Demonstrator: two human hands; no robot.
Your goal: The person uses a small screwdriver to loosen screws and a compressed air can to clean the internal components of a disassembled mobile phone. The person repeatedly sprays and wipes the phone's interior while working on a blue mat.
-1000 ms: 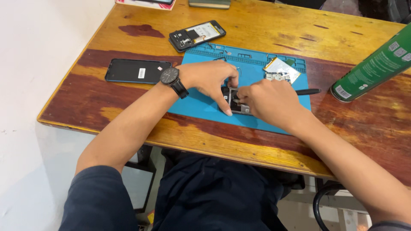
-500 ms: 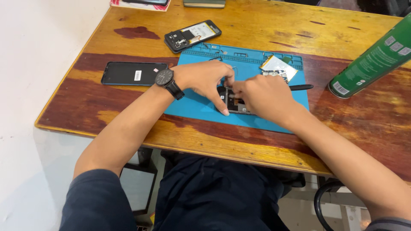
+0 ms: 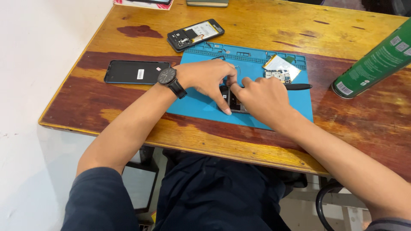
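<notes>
pinning a small dark phone (image 3: 234,102) flat on the blue mat (image 3: 201,107), the left hand (image 3: 209,79) arches over its near end, thumb pressed down at the lower edge so it cannot slide. the right hand (image 3: 262,99) comes in from the other side, fingers curled and tips meeting the left hand's right over the phone; its grip looks narrow, pinched on something too small or too hidden to make out. the phone itself lies near the middle of the mat, mostly covered by both hands, so whether it is open i cannot tell.

the mat keeps the work off the wooden counter (image 3: 257,25). just past the right hand lie a loose board with a gold patch (image 3: 280,67) and a black tool (image 3: 297,87), close enough to snag a knuckle. an opened phone (image 3: 195,34) rests beyond the mat's far corner, a black phone (image 3: 136,72) face down beside the watch (image 3: 167,77). a green can (image 3: 372,62) leans in at the right, well apart from the hands.
</notes>
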